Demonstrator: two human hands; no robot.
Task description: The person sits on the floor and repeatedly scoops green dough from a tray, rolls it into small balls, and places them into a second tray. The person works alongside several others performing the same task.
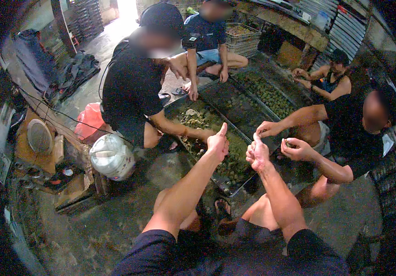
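Note:
Both my arms stretch forward over the near end of a long dark tray. My left hand is closed with its thumb pointing up, and nothing shows in its curled fingers. To its right, my right hand makes the same thumb-up fist, also with nothing visible in it. Beneath them in the tray lie many small greenish-brown round lumps. Farther back is a pale crumbly heap. A co-worker's hand reaches into the tray beside my left hand.
Co-workers sit around the trays; one at right pinches a small lump. A second tray of green lumps lies beyond. At left are a white helmet, a red plastic bag and a cable. Plastic crates stand behind.

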